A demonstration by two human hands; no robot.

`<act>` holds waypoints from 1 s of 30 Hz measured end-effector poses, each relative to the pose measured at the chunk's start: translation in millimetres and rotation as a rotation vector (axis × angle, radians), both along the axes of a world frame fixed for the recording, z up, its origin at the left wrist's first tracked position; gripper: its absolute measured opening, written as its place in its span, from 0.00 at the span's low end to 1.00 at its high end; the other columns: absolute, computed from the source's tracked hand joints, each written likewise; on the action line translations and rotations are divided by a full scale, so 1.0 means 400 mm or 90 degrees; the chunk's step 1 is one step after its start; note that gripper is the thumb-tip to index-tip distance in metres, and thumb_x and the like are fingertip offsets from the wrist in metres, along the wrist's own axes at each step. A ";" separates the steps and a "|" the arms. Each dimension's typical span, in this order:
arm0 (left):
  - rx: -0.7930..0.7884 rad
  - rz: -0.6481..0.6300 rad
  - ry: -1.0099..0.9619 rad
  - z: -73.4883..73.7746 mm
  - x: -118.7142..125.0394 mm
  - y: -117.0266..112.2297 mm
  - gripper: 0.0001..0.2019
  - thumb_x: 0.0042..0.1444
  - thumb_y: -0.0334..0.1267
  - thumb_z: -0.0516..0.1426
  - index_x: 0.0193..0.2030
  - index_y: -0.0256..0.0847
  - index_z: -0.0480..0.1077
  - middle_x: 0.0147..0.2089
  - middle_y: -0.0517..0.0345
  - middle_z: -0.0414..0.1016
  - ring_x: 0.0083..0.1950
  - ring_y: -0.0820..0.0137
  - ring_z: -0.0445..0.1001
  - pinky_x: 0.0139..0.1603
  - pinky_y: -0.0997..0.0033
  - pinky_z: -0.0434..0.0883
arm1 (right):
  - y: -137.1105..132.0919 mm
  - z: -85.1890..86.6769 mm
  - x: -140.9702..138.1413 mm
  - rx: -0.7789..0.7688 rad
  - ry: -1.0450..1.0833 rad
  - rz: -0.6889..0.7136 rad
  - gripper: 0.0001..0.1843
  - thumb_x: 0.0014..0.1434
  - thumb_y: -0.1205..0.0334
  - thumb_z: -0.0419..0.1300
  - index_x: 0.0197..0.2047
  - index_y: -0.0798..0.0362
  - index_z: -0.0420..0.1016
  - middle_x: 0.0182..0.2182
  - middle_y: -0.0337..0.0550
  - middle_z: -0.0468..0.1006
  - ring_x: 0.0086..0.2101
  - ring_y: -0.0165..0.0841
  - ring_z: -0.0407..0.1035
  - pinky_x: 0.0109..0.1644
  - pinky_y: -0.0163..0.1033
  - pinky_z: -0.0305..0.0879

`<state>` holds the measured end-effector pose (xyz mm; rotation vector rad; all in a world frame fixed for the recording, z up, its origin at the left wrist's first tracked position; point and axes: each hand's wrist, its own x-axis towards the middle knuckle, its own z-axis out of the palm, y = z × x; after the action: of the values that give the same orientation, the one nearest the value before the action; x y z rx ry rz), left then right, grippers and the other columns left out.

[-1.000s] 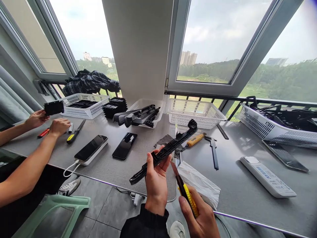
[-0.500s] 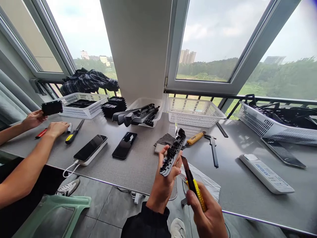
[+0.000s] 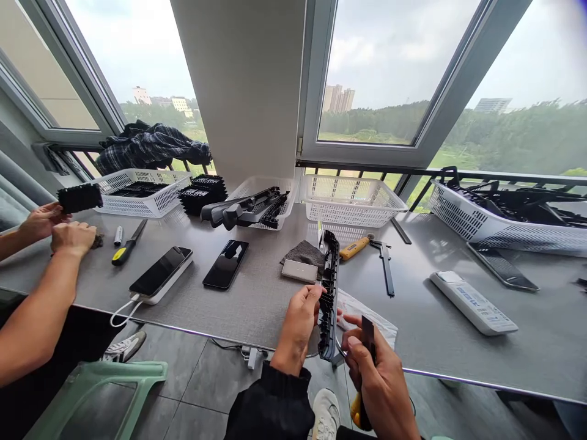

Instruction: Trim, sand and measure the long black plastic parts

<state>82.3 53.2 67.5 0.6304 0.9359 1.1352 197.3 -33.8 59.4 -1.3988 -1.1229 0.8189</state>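
My left hand [image 3: 298, 327] grips a long black plastic part [image 3: 329, 293] with ribs along its inner side, held almost upright over the table's front edge. Close to the part's lower end is my right hand [image 3: 378, 373], closed around a yellow and black utility knife [image 3: 368, 339] whose dark blade points up. Most of the knife's handle is hidden behind my fingers. Behind the part lie a dark cloth [image 3: 302, 252] and a small pale block [image 3: 299, 271] on the grey table [image 3: 261, 299]. A white sheet [image 3: 367, 315] lies partly under my right hand.
At left a co-worker's hands [image 3: 68, 235] hold a black ribbed part [image 3: 80, 198]. White baskets [image 3: 353, 211] line the window side. Phones [image 3: 226, 264], a yellow-handled tool [image 3: 355, 247], a caliper [image 3: 387, 269] and a white device [image 3: 474, 304] lie on the table. A green stool [image 3: 123, 373] stands below.
My left hand has turned the black part more upright and lowered it slightly. My right hand has swung the knife blade upright, away from the part. The co-worker's near hand has moved left.
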 end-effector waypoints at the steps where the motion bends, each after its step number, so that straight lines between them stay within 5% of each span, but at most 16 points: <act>1: 0.005 0.001 0.018 -0.003 0.004 0.000 0.27 0.51 0.63 0.70 0.40 0.41 0.73 0.32 0.53 0.83 0.30 0.62 0.83 0.29 0.70 0.72 | -0.002 0.007 0.003 -0.026 0.039 0.007 0.25 0.73 0.41 0.58 0.58 0.53 0.77 0.29 0.37 0.74 0.22 0.28 0.57 0.23 0.33 0.56; 7: 0.042 0.004 0.050 -0.015 0.009 0.008 0.34 0.42 0.68 0.74 0.40 0.38 0.76 0.32 0.58 0.77 0.31 0.69 0.75 0.32 0.71 0.70 | 0.078 0.076 0.059 -0.103 0.128 0.064 0.31 0.70 0.28 0.51 0.46 0.49 0.71 0.22 0.33 0.70 0.20 0.28 0.53 0.24 0.33 0.52; 14: 0.093 -0.029 0.059 -0.010 -0.027 0.010 0.40 0.38 0.69 0.76 0.45 0.37 0.79 0.41 0.52 0.81 0.37 0.68 0.76 0.39 0.69 0.70 | 0.267 0.123 0.126 -0.181 -0.159 0.210 0.37 0.68 0.22 0.44 0.29 0.47 0.65 0.15 0.34 0.64 0.19 0.30 0.54 0.24 0.36 0.51; 19: 0.156 -0.030 0.060 0.001 -0.042 0.017 0.36 0.45 0.66 0.76 0.50 0.39 0.79 0.50 0.45 0.84 0.51 0.60 0.80 0.53 0.64 0.72 | 0.246 0.097 0.119 -0.124 -0.285 0.268 0.38 0.72 0.26 0.40 0.27 0.46 0.67 0.16 0.38 0.68 0.20 0.34 0.60 0.28 0.40 0.56; 24: 0.157 -0.033 0.037 0.018 -0.034 0.020 0.31 0.51 0.64 0.74 0.49 0.40 0.80 0.44 0.52 0.84 0.44 0.65 0.78 0.47 0.68 0.72 | 0.219 0.098 0.121 -0.099 -0.372 0.239 0.38 0.73 0.28 0.39 0.29 0.47 0.71 0.18 0.38 0.67 0.22 0.37 0.61 0.30 0.41 0.55; 30: 0.143 -0.026 -0.025 0.031 -0.023 0.009 0.28 0.56 0.59 0.74 0.53 0.41 0.79 0.45 0.54 0.83 0.44 0.67 0.80 0.47 0.70 0.73 | 0.207 0.114 0.123 -0.076 -0.376 0.198 0.37 0.73 0.26 0.40 0.27 0.47 0.64 0.19 0.35 0.64 0.22 0.33 0.58 0.30 0.39 0.52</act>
<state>72.9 56.8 80.0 0.8030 0.7637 1.2211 246.4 49.1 105.1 -1.6446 -1.8022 0.7105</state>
